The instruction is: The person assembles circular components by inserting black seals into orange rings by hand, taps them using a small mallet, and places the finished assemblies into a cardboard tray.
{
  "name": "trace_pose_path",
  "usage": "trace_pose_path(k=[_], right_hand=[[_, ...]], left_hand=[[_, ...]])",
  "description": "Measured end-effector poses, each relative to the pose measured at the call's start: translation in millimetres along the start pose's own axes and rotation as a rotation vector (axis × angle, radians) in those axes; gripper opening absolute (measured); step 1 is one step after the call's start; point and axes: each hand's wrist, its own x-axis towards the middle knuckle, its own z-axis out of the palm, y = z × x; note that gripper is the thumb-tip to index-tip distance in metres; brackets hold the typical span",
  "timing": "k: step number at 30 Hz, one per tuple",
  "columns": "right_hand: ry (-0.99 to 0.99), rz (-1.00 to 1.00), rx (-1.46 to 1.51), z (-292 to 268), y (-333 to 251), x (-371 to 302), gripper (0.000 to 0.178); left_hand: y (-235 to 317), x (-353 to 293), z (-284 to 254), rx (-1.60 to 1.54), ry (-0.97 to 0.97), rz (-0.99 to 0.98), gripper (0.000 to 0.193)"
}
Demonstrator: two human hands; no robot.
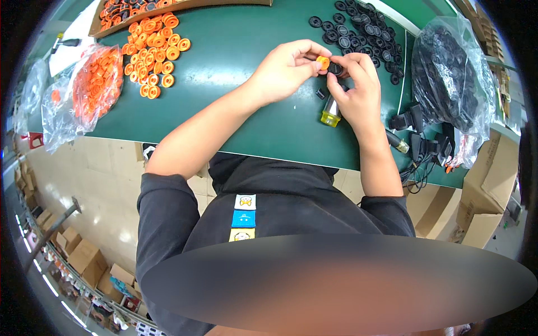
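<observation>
My left hand [292, 66] pinches a small round orange plastic cap [322, 62] between thumb and fingers. Right beside it, my right hand [360, 79] grips a round black plastic cap [335, 68]. The two pieces are close together over the green table; whether they touch, I cannot tell. Beneath my right hand lies a tool with a clear yellow end [330, 116], partly hidden by the fingers. A small black piece [320, 94] rests next to that tool.
Loose orange caps [151, 53] lie at the left, below a cardboard tray [224, 3]. Black caps [364, 33] spread at the back right. Bags of orange parts [98, 84] and black parts [451, 78] flank the green table [235, 120]. Black cables [423, 148] lie near the right edge.
</observation>
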Motion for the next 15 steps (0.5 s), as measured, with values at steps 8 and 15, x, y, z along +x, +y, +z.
trace_pose_path(k=[8,15], right_hand=[[0.037,0.001,0.177,-0.9,4.7,-0.2,0.037],[0.056,0.019,0.323,1.2,4.4,-1.3,0.038]], left_hand=[[-5.9,-1.8,-1.9,-0.03,0.022,0.008,0.027],[-5.6,-2.1,1.8,-0.087,0.002,-0.004,0.027]])
